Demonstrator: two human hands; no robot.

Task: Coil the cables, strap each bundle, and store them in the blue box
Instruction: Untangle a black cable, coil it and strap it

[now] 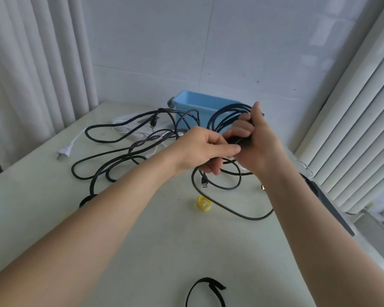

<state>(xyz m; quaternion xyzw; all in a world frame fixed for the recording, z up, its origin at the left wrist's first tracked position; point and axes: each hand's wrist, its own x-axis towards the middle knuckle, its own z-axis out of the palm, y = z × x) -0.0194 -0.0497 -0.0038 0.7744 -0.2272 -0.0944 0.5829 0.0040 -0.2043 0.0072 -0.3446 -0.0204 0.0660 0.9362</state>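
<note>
Black cable coil (226, 116) held above the table (142, 240), before blue box (200, 105) | right hand (255, 142) clenches gathered loops | left hand (204, 149) pinches trailing strand | limp, light, springy: grip where loops cross.

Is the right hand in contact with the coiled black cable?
Touching. The head view shows the right hand with its fingers curled round the gathered loops of the coiled black cable, no gap between them.
</note>
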